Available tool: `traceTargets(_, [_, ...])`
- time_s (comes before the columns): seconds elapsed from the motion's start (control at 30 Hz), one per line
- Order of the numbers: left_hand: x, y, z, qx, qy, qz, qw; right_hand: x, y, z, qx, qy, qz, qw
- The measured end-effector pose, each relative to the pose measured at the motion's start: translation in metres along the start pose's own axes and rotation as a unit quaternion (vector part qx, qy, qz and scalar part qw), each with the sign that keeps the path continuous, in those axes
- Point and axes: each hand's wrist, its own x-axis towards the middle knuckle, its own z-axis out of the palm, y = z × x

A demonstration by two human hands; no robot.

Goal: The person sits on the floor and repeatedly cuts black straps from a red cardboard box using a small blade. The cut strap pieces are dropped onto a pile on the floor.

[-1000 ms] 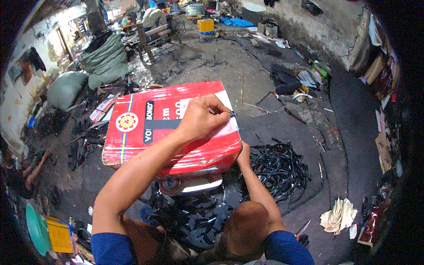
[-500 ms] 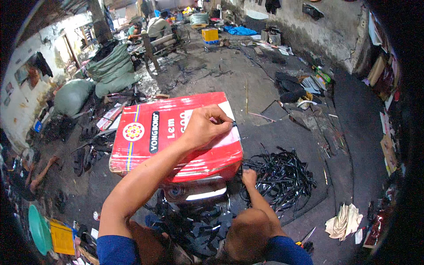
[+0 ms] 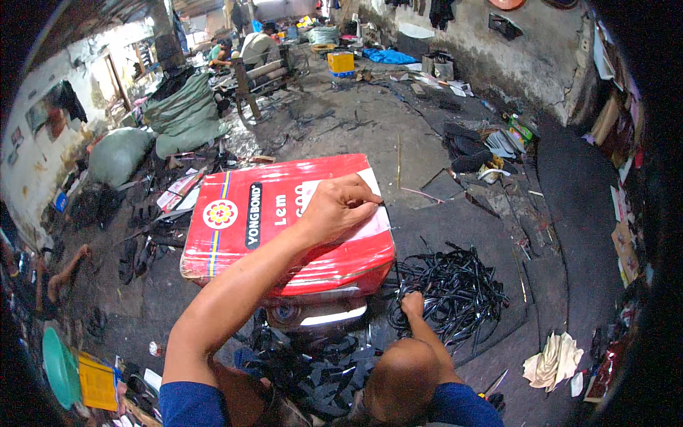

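A red cardboard box [image 3: 238, 267] with a flower emblem lies in front of me, with a white patch near its right end. My left hand [image 3: 340, 208] reaches across its top, thumb and forefinger pinched at the right edge on a black strip that barely shows past the fingertips. Low beside the box's right side, my right hand [image 3: 413, 304] is closed at the near left edge of a tangled heap of glossy black strips [image 3: 462, 288]. What its fingers grip is hidden.
Cut black pieces [image 3: 320, 381] cover the floor between my legs. Scissors [image 3: 496, 384] and a crumpled beige cloth [image 3: 553, 361] lie to the right. A green basin [image 3: 58, 366] and a yellow crate [image 3: 98, 382] stand at lower left. Stuffed green sacks [image 3: 121, 158] sit farther off.
My right hand has moved slightly down and right, away from the box. The left hand stays pinched at the box's right edge. The whole view has shifted a little.
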Motion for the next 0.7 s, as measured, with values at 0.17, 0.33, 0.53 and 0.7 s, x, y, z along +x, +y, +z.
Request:
traceTargets(0.17, [-0.011, -0.01, -0.012, 0.06, -0.037, 0.087, 0.994, -0.01, 0.001, -0.021, -0.015, 0.0, -0.09, 0.996])
traceTargets(0.33, [-0.026, -0.011, -0.018, 0.13, -0.058, 0.16, 0.977, 0.002, 0.012, -0.108, -0.059, 0.159, 0.025, 0.985])
traceTargets(0.53, [-0.005, -0.01, -0.005, 0.174, -0.045, 0.204, 0.962, -0.002, 0.068, -0.223, -0.117, 0.353, 0.296, 0.88])
traceTargets(0.7, [-0.016, -0.016, 0.001, 0.211, 0.011, 0.197, 0.958, -0.067, -0.01, -0.175, 0.059, 0.187, -0.181, 0.964])
